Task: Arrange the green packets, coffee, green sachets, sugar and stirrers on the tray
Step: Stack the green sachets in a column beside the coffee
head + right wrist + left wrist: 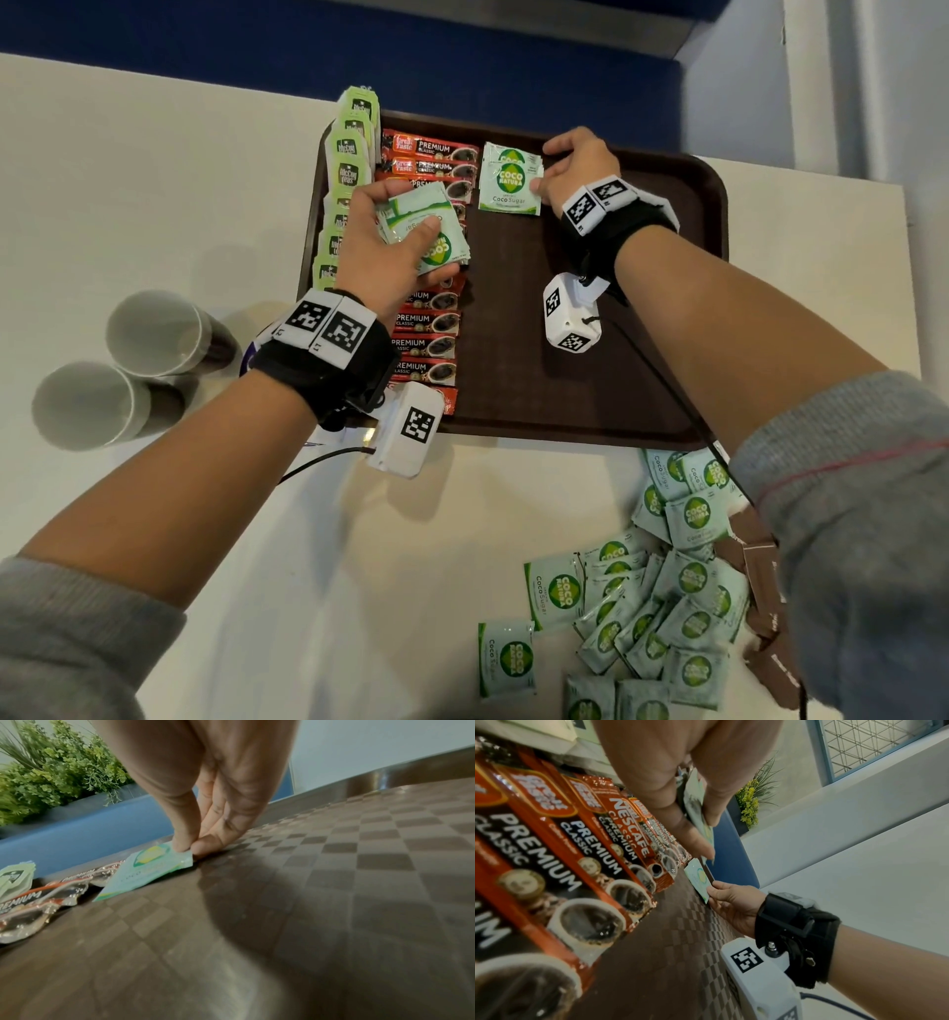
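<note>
A brown tray (642, 329) holds a column of green tea packets (345, 180) along its left rim and a column of red coffee sticks (429, 329) beside it. My left hand (390, 246) grips a small stack of green Coco Sugar sachets (426, 226) above the coffee sticks. At the tray's far middle lie one or two green sachets (508, 177); my right hand (570, 169) pinches their right edge, thumb and fingertip (203, 845) on the sachet (149, 868). The left wrist view shows the held sachets (698, 807) and the coffee sticks (577, 845) below.
A loose heap of green sachets (652, 606) lies on the white table near my right elbow, with brown packets (765, 591) beside it. Two paper cups (118, 370) stand left of the tray. The tray's right half (616, 360) is bare.
</note>
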Tool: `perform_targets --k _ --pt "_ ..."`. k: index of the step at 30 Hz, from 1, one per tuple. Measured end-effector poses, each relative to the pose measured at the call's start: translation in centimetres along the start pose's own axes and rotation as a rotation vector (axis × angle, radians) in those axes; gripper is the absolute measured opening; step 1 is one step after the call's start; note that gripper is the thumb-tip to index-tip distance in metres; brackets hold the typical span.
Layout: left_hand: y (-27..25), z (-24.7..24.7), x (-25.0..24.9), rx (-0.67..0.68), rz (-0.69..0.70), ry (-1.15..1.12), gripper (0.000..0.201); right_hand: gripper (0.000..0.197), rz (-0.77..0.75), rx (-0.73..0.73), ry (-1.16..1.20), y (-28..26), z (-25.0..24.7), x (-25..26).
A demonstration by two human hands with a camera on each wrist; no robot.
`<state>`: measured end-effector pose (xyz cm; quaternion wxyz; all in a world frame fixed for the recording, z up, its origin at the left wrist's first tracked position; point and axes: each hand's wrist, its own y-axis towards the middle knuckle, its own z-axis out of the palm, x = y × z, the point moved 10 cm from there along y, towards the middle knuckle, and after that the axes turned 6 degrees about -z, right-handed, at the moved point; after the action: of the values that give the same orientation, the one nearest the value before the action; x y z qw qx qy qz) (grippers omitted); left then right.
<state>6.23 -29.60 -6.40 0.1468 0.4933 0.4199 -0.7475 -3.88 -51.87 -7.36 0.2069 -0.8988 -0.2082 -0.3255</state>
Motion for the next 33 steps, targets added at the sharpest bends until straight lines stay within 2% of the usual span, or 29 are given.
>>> perform_targets --k 6,33 --pt "-0.02 0.00 0.13 -0.001 -0.004 -0.008 0.032 0.041 0.039 -0.021 0.013 0.07 -0.05 -0.26" --pt "-0.05 0.08 0.03 0.009 -0.014 -0.028 0.033 0.038 -0.013 -0.050 0.026 -0.42 -0.46 0.10"
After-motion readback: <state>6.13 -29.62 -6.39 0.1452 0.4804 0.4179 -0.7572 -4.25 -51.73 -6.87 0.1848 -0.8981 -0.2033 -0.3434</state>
